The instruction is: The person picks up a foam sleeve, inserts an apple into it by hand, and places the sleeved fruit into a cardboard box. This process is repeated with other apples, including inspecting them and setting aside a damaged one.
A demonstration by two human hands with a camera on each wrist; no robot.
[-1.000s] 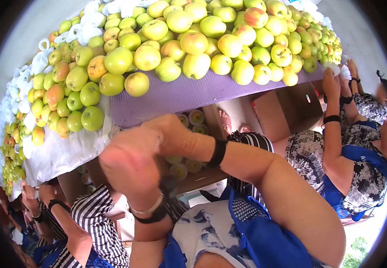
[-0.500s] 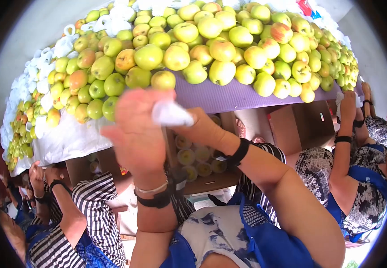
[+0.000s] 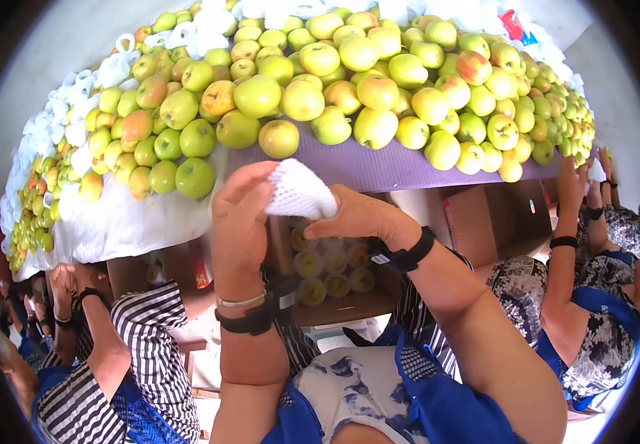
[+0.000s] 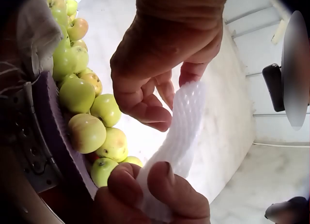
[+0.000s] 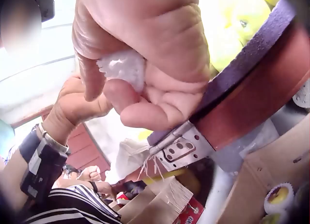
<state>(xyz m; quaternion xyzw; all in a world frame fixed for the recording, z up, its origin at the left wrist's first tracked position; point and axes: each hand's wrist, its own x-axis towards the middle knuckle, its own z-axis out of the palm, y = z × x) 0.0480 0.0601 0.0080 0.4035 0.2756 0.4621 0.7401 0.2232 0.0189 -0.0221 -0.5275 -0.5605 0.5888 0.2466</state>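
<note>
In the head view a white foam net sleeve (image 3: 301, 191) spans the space between my two hands. My left hand (image 3: 242, 218) holds its left end, with the thumb and index finger at the rim. At the other end my right hand (image 3: 368, 218) pinches the sleeve. The left wrist view shows the sleeve (image 4: 177, 125) flattened and narrow, the right thumb (image 4: 167, 183) pressed along its lower end. In the right wrist view the curled right fingers cover most of the foam. Yellow-green apples (image 3: 279, 138) lie piled just beyond my hands.
A purple padded edge (image 3: 320, 159) fronts the apple heap. Below it, a cardboard box (image 3: 342, 309) holds several sleeved apples. Another box (image 3: 508, 214) stands open to the right. White foam sleeves (image 3: 183, 37) lie behind the apples. People work on both sides.
The sleeve, not visible at first, shows blurred between the hands half a second ago and is now clear. My hands have moved from overlapping to apart, and the view has shifted.
</note>
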